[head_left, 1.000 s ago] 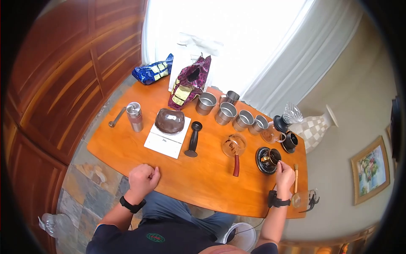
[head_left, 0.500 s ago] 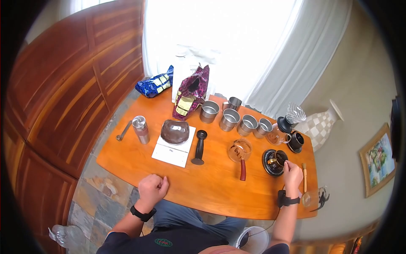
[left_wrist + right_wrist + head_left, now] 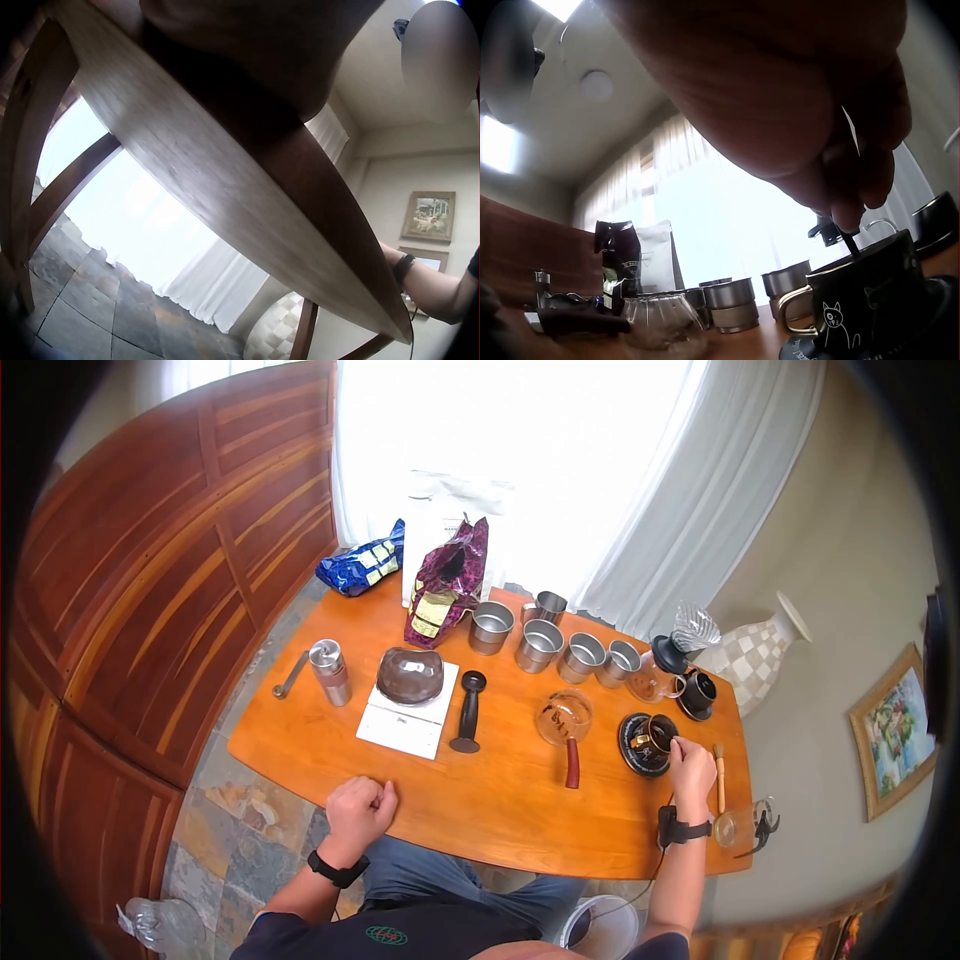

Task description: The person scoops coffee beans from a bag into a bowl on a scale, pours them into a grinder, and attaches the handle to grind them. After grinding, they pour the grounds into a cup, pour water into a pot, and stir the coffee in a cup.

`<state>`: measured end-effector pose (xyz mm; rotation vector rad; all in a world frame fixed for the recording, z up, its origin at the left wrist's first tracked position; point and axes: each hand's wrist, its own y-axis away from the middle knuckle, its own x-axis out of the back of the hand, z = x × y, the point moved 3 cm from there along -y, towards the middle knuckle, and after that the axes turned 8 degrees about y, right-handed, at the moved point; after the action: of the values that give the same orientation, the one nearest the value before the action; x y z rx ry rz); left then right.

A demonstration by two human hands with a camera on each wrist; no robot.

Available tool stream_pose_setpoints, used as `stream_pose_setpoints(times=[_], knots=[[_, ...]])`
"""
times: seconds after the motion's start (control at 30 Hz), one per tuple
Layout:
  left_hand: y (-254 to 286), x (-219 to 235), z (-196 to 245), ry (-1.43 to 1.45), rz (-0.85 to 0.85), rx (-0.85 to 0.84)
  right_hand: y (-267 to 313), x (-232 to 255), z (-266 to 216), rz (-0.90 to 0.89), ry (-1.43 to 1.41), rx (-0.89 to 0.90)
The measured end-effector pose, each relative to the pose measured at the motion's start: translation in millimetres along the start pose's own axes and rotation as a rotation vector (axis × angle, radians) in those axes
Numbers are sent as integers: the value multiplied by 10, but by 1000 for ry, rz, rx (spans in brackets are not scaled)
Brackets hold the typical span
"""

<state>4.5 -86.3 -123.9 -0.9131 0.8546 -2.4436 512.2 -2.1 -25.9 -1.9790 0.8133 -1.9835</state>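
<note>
At the right of the table, my right hand (image 3: 692,768) pinches a thin dark handle (image 3: 850,244) that reaches down into a black cup (image 3: 870,289). White cat drawings and a gold handle mark the cup, which stands on a black saucer (image 3: 640,757). What the lower end of the dark handle looks like is hidden inside the cup. My left hand (image 3: 361,810) rests at the front edge of the table, fingers curled in, nothing seen in it. Near it are a white scale (image 3: 400,732) bearing a dark bowl (image 3: 410,675), and a black tamper-like tool (image 3: 469,712).
A glass pot (image 3: 564,710) with a red-brown handle stands left of the saucer. Behind it are several metal cups (image 3: 540,647) and a purple bag (image 3: 447,585). A grinder (image 3: 330,675) stands at left; a brush (image 3: 720,780) lies right of my right hand.
The head view has tilted and shifted, so the table sits lower and further right in it. Both hands keep their places: right at the cup, left at the table edge.
</note>
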Motion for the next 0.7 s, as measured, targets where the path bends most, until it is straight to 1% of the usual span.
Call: stream_pose_setpoints(times=[0.1, 0.27, 0.37, 0.5, 0.7], knots=[[-6, 7, 11, 2, 4, -3, 18, 35, -14, -20, 36, -4], [-9, 3, 16, 0, -12, -5, 52, 164, -174, -26, -52, 22], [-15, 8, 15, 0, -15, -7, 14, 72, -81, 21, -7, 38], [-25, 17, 31, 6, -6, -18, -14, 52, -13, 13, 47, 2], [-8, 5, 22, 2, -11, -14, 37, 199, -147, -81, 11, -6]])
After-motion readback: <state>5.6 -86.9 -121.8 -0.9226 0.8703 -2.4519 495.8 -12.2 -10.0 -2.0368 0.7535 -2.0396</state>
